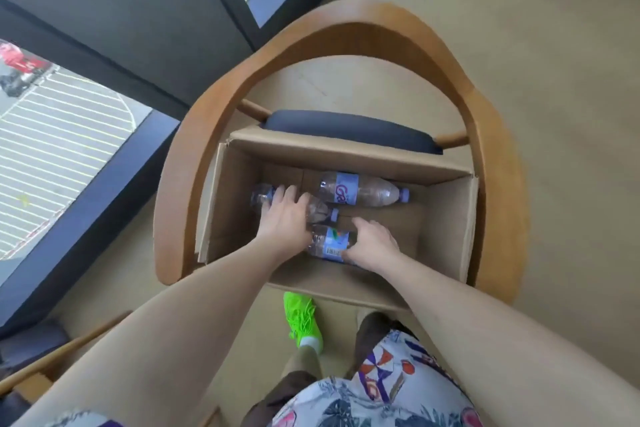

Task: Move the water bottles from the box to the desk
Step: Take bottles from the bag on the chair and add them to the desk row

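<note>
An open cardboard box (pixel 446 218) stands on a wooden armchair. Three clear water bottles with purple labels and caps lie flat inside it. Both my hands reach down into the box. My left hand (pixel 285 217) curls over the middle bottle (pixel 317 211), whose base sticks out at the left. My right hand (pixel 372 243) grips the nearest bottle (pixel 330 243) around its label end. The far bottle (pixel 363 192) lies untouched along the back wall, cap pointing right. The desk is not in view.
The chair's curved wooden arm frame (pixel 207 107) rings the box, with a dark backrest pad (pixel 349 128) behind it. Dark window frames and glass lie to the left. My feet, one in a green shoe (pixel 303 319), stand on the beige floor just before the box.
</note>
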A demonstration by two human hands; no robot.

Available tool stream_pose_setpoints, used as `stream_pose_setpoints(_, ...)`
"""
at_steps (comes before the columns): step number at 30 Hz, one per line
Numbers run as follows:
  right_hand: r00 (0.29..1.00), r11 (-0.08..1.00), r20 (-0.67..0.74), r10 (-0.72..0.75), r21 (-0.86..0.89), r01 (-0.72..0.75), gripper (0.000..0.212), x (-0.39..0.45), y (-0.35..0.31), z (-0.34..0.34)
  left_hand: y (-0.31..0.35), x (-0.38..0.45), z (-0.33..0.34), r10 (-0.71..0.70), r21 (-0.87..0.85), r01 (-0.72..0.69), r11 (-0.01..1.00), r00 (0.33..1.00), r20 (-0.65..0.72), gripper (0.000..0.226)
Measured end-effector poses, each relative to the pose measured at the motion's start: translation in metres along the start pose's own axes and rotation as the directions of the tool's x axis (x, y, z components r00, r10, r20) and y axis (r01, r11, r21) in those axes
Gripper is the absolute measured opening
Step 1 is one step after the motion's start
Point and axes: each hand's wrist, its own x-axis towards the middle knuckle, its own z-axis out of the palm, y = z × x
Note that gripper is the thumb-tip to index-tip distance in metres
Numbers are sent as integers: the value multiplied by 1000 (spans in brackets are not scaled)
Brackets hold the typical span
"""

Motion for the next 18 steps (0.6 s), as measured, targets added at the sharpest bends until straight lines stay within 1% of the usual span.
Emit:
stream_pose_setpoints(3,998,997,55,15,-70,-11,66,26,1,20,-13,25,24,16,87,-20,996,999,40,74)
stream_pose_setpoints(5,996,993,86,3,-116,7,72,42,1,28,-22,41,35,14,119,-22,993,998,62,73)
stream_pose_setpoints(8,991,990,126,-36,-127,52,80,61,-3,35,-32,60,45,19,123,-28,992,997,75,66)
stream_pose_setpoints(10,990,985,127,-61,-156,81,77,68,-8,40,-38,67,49,41,130,-49,990,997,65,62)
stream_pose_setpoints(12,990,974,128,-65,-206,91,77,71,-13,47,-43,72,49,48,147,-60,987,995,85,62)
stream_pose_setpoints(15,987,954,143,-75,-278,113,82,73,-17,53,-46,78,46,32,163,-50,985,993,115,60)
stream_pose_setpoints(18,986,942,145,-86,-309,128,78,74,-17,47,-47,78,44,17,169,-42,985,989,147,60)
